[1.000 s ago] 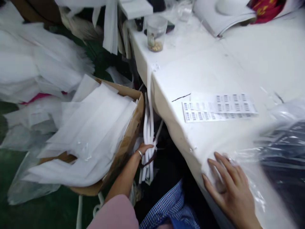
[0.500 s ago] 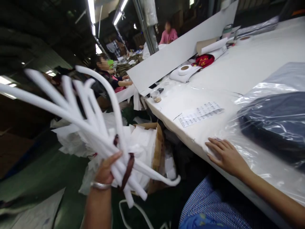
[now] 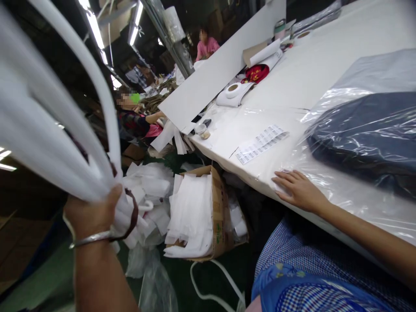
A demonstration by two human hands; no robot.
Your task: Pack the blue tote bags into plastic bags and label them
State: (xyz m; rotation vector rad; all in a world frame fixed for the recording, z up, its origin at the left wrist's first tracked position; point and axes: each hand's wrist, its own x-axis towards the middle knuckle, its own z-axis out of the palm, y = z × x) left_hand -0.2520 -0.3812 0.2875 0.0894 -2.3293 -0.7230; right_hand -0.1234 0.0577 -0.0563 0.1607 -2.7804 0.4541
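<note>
My left hand (image 3: 92, 212), a metal bangle at its wrist, is wrapped round a bundle of long white foam-like strips (image 3: 61, 143). The strips fan out toward the upper left and are blurred near the camera. A dark red band (image 3: 132, 214) loops round the bundle beside my fingers. My right hand (image 3: 297, 188) lies with fingers spread on the edge of the white table (image 3: 325, 82), touching clear plastic. Right of it, a dark folded item (image 3: 367, 134) lies inside clear plastic. A sheet of printed labels (image 3: 261, 143) is on the table beyond my right hand.
Below the table edge stands a cardboard box (image 3: 219, 212) of white sheets, with white scraps (image 3: 151, 182) beside it. A tape roll (image 3: 233, 90), a small clear cup (image 3: 202, 131) and a white board (image 3: 224, 65) are farther back. Two people sit beyond the board.
My left hand has moved left and closer to the camera with the bundle, uncovering the cardboard box. My right hand still rests at the table edge. The view has shifted.
</note>
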